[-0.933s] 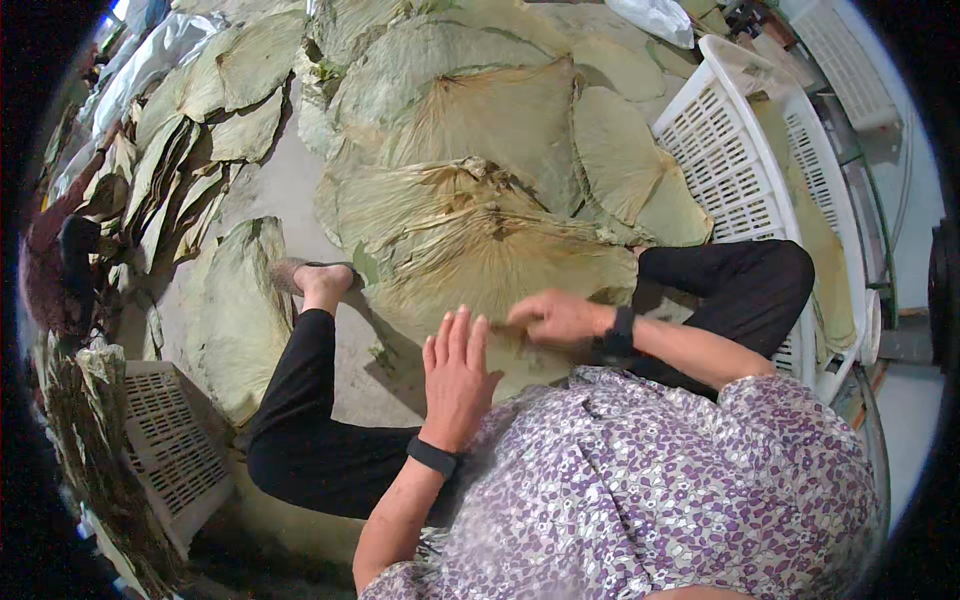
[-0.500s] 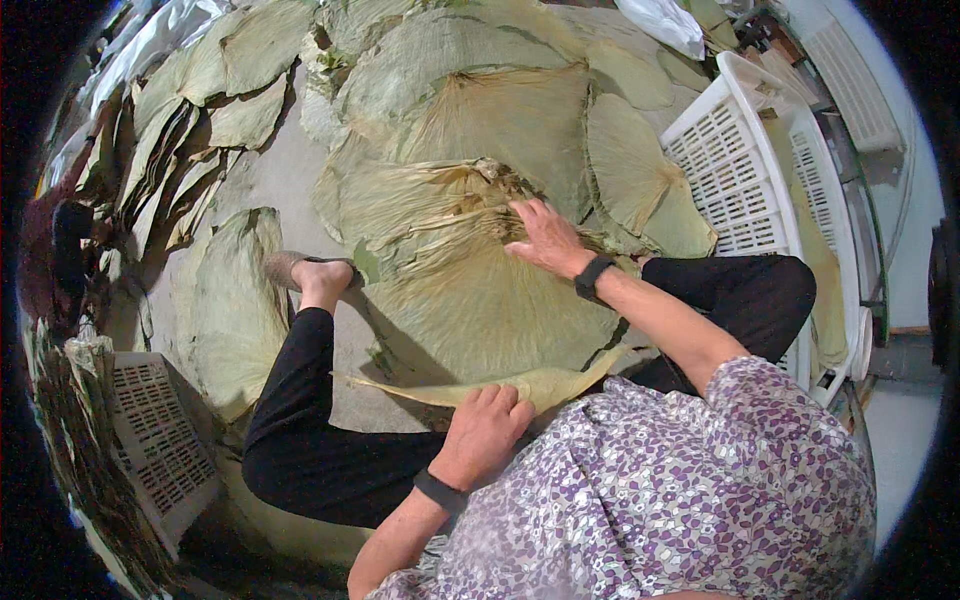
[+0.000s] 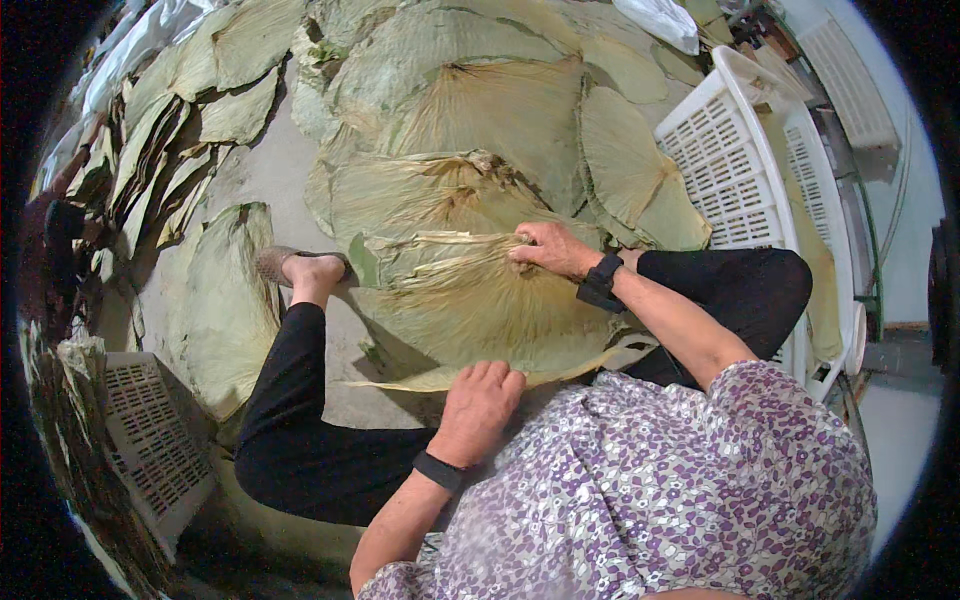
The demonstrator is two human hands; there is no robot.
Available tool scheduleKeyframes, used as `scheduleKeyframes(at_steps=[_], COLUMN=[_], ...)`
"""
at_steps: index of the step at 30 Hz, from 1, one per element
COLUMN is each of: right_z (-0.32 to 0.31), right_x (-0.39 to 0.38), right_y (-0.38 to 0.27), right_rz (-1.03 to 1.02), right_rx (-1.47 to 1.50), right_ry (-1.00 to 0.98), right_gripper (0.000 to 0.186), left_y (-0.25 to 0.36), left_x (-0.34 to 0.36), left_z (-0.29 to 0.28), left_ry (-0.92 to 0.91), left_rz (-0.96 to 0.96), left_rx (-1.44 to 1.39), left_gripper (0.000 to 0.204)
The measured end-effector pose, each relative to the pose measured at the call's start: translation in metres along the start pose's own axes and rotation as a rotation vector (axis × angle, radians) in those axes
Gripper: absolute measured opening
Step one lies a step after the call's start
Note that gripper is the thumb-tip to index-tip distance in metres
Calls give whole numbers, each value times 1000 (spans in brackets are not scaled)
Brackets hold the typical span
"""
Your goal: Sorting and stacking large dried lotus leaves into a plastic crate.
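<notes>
A large dried pale green-yellow leaf (image 3: 470, 320) lies between my bent legs. My right hand (image 3: 550, 250) is closed on its gathered, creased far part. My left hand (image 3: 480, 408) has its fingers curled over the leaf's near edge, which is lifted along a thin strip in front of my body. Beyond, more flattened leaves (image 3: 500, 110) overlap on the grey floor (image 3: 258, 172), with a crumpled brown middle showing on the nearest.
A white slatted plastic crate (image 3: 725, 160) holding leaves stands at the right, another crate (image 3: 150, 430) at the lower left. Leaf bundles (image 3: 145, 175) lie at the left beside white sacks (image 3: 130, 55). A pale sack (image 3: 655, 22) is at the back.
My right hand went forward onto the leaf's creased part, closed on it and drew it slightly nearer. My left hand took hold of the near edge, which lifted.
</notes>
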State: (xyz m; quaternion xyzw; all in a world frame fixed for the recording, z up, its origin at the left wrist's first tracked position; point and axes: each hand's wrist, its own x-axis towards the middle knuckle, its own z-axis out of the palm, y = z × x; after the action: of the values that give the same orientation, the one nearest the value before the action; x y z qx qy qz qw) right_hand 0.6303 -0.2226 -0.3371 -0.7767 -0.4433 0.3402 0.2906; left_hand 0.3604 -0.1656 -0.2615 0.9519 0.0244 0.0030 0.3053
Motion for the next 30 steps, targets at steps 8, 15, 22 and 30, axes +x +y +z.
scheduleKeyframes(at_steps=[8,15,22,30], right_z=[8,22,-1,-30], right_x=[-24,-8,29,15], right_y=[-24,-27,10,25], right_rz=[8,7,113,103], right_rx=[430,496,65,86], right_ry=[-398,-390,2,123], right_gripper=[35,24,33,39], left_y=[-12,-18,-12,0], left_x=[12,20,18,-4], left_z=[3,4,14,0], left_ry=[229,259,41,20], left_rz=[-82,-46,-49,-123], left_rx=[73,82,-89,25], left_gripper=[8,9,25,25])
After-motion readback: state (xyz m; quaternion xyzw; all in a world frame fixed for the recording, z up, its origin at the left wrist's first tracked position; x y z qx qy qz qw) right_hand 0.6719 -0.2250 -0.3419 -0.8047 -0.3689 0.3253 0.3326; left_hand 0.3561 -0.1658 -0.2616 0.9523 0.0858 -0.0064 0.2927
